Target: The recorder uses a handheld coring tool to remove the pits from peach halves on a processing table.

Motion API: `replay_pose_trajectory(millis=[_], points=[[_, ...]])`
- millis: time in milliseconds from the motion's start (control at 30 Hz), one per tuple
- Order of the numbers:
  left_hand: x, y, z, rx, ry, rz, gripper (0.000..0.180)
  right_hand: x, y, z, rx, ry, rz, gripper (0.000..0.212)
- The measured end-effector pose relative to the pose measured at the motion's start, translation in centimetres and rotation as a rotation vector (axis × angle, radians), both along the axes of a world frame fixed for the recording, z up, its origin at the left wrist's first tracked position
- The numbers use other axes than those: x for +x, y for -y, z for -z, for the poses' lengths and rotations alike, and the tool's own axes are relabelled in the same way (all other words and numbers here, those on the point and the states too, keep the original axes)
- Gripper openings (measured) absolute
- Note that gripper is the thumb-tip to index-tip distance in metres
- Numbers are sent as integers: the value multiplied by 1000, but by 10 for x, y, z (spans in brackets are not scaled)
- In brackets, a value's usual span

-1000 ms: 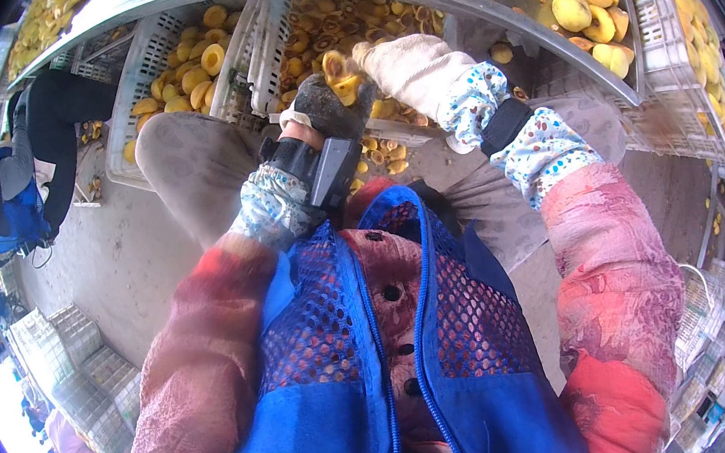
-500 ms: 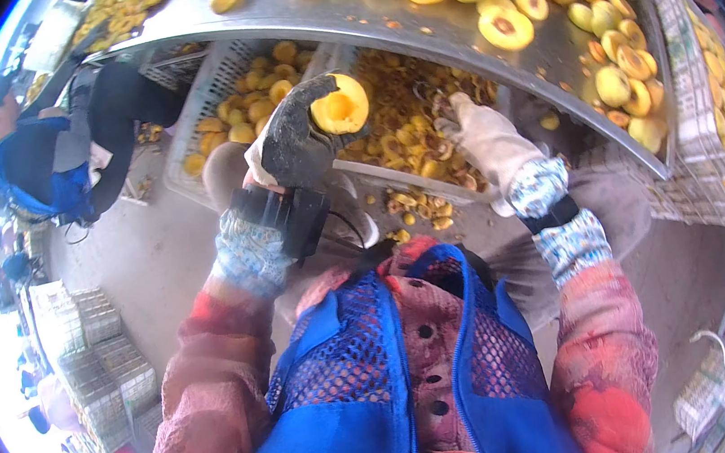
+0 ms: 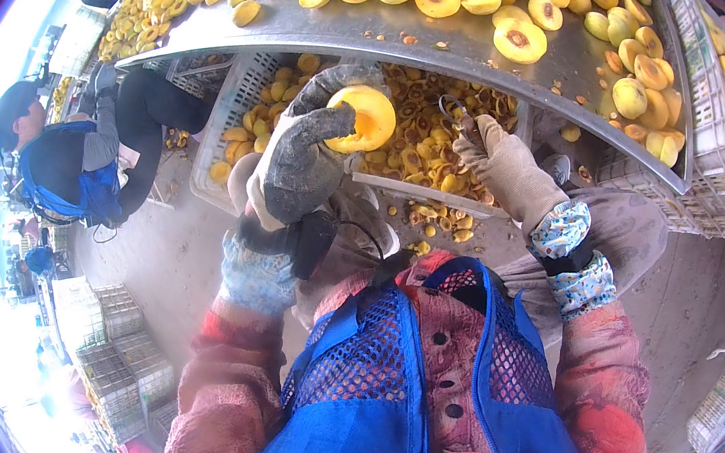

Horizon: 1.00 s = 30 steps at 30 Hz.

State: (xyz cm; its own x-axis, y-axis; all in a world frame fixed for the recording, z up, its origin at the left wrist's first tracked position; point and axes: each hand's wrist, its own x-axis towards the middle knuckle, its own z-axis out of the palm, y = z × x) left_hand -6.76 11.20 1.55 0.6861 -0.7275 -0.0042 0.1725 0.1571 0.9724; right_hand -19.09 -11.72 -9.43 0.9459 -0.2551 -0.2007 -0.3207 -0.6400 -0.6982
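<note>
My gloved left hand (image 3: 300,157), in a dark-palmed glove, is closed around a yellow peach half (image 3: 378,114). A hollow shows in the cut face of the half. To its right, my right hand (image 3: 510,172) in a pale glove grips a pitting tool with a thin curved metal loop (image 3: 453,105). The loop points up and away from the fist, apart from the peach half. Below both hands stands a white crate (image 3: 430,189) of peach halves and darker scraps. Another white crate (image 3: 212,145) of peaches is on its left.
A steel table (image 3: 284,32) with a raised edge crosses in front, covered in many peach halves (image 3: 521,39). Stacked crates (image 3: 719,146) of peaches stand at the right. A co-worker (image 3: 69,158) sits at the left, near stacked crates (image 3: 126,364). Scraps (image 3: 448,220) lie on the floor.
The peach half in my left hand has turned and moved slightly right. My right hand has pulled back from over the scrap crate, and the metal loop now shows. The whole view has shifted a little.
</note>
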Motion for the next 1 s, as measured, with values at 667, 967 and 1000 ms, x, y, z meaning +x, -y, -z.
replay_pose_trajectory(millis=[667, 967, 1000], points=[[-43, 31, 8, 824, 1219, -23, 44, -16, -20, -33, 423, 213, 135, 35], [-42, 31, 33, 630, 1286, -190, 33, -23, -27, -32, 683, 125, 298, 31], [-43, 34, 31, 688, 1038, -177, 33, -24, -28, -34, 678, 131, 305, 31]])
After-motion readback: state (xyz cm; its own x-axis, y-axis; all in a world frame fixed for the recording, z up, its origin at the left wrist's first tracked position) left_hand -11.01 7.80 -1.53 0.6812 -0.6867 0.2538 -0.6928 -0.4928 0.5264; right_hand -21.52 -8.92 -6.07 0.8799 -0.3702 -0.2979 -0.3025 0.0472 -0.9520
